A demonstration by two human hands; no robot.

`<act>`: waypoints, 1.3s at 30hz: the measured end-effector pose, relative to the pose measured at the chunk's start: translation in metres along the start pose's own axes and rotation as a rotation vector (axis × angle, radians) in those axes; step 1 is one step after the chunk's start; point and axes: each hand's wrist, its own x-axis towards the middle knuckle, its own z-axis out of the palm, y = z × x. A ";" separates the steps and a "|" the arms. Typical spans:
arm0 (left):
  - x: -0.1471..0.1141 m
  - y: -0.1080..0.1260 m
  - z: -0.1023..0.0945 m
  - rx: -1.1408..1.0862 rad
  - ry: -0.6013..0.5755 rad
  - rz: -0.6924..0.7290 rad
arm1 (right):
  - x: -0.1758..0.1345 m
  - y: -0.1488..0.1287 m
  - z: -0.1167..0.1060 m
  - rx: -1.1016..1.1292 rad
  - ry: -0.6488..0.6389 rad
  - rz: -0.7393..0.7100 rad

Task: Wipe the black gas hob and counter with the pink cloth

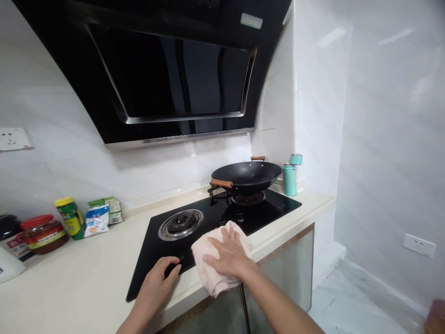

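My right hand [227,254] is pressed on a pale pink cloth [208,273], its fingers spread over the top. The cloth lies bunched on the front of the black gas stove [153,253], and part of it hangs over the counter edge. At the stove's front left, my left hand [158,280] has its thumb and forefinger curved apart, with nothing visible between them. Just above that hand is the left burner [181,224]. A black wok [243,178] with wooden handles sits over the right burner [248,198].
A black range hood [174,79] overhangs the stove. Along the left wall stand a red-lidded jar [45,234], a yellow-capped container [71,218] and small packets [97,220]. A turquoise canister [289,180] stands right of the wok. Cabinet doors [278,269] lie below the counter.
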 end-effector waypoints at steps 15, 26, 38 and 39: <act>-0.025 -0.070 -0.038 0.264 0.141 0.060 | 0.005 0.008 -0.005 -0.076 0.008 -0.223; -0.052 -0.087 -0.041 0.342 0.160 -0.005 | -0.014 0.176 -0.110 -0.448 0.423 0.259; -0.049 -0.074 -0.036 0.340 0.135 -0.022 | -0.028 0.166 -0.121 -0.574 0.411 0.405; -0.050 -0.071 -0.036 0.342 0.133 -0.023 | -0.028 0.153 -0.111 -0.570 0.398 0.377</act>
